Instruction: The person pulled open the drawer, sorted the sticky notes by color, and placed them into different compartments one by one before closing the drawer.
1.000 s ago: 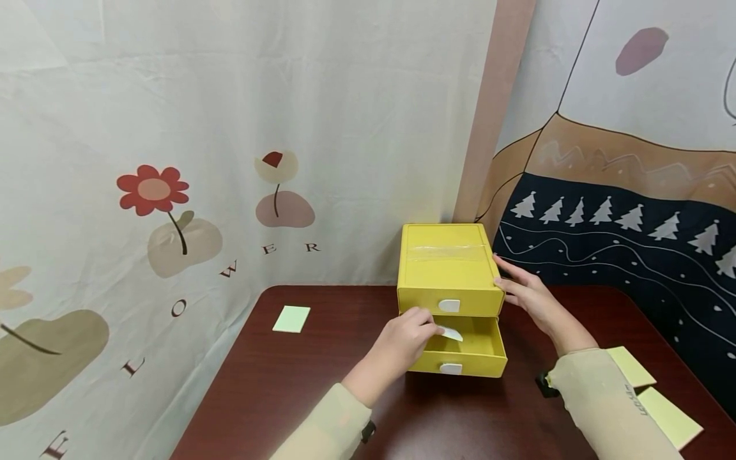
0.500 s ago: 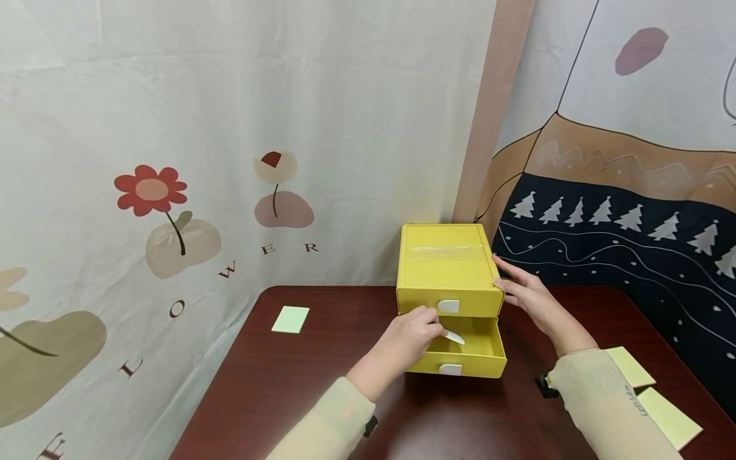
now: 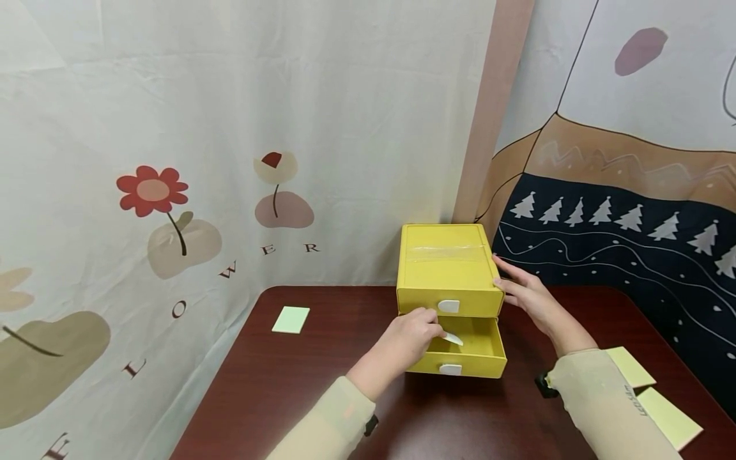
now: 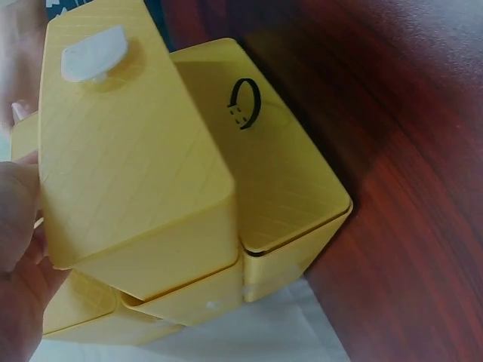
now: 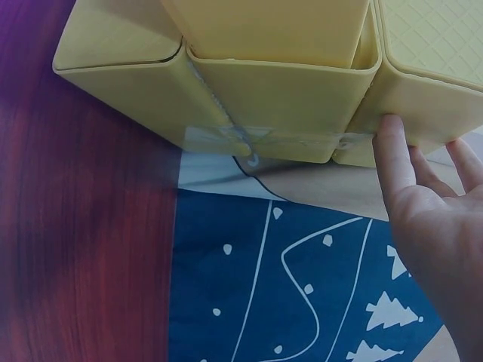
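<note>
While left fingers (image 3: 432,329) pinch a white piece (image 3: 453,339), right fingers (image 3: 515,272) spread against the yellow cabinet (image 3: 443,271).

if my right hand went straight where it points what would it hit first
The right hand would meet the side of the yellow, boxy, plastic-looking drawer unit straight away; its fingers appear to touch it, though how firmly is unclear.

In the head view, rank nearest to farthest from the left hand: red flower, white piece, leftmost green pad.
1. White piece, pinched in the left hand.
2. Leftmost green pad, out to its left.
3. Red flower, farther left and higher.
</note>
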`<state>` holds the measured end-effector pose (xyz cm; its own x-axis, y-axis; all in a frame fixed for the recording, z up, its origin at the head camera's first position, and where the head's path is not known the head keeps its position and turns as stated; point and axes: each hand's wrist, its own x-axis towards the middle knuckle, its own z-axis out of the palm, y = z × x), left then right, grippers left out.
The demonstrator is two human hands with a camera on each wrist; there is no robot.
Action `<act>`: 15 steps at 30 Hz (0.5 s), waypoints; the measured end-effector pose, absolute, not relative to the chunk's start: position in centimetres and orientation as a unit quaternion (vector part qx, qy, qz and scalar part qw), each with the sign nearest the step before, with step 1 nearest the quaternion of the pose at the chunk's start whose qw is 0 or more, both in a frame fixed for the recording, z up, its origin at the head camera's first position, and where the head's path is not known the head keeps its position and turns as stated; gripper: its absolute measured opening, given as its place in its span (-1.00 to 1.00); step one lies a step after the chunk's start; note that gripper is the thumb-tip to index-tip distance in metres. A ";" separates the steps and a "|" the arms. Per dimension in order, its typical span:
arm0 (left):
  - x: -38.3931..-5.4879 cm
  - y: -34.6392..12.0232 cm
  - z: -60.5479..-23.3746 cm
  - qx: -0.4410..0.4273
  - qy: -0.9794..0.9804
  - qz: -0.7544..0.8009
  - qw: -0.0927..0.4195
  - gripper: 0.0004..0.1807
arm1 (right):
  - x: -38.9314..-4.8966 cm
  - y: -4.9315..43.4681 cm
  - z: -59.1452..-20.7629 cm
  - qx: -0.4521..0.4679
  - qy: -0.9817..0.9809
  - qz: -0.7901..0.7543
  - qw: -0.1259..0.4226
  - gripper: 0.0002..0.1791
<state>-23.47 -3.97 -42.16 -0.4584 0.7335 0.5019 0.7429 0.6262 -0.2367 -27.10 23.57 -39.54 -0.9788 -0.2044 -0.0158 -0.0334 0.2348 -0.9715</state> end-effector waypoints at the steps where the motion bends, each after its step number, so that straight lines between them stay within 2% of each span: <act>1: -23.4 -4.0 -42.1 -0.432 -0.858 -0.007 0.279 -0.77 | -27.1 23.6 -39.6 -0.076 0.783 -0.614 0.070 -0.22; 9: -23.0 -4.2 -41.0 -0.423 -0.888 0.008 0.181 -0.69 | -26.9 23.6 -39.3 -0.082 0.781 -0.615 0.069 -0.23; 15: -22.8 -4.3 -40.7 -0.427 -0.890 0.011 0.159 -0.66 | -26.9 23.6 -39.3 -0.084 0.781 -0.615 0.068 -0.23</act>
<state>-22.83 -4.32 -40.65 -0.5845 0.7640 0.2732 0.7574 0.6345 -0.1543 -26.86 23.65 -39.29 -0.9766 -0.2151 -0.0026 -0.0477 0.2285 -0.9724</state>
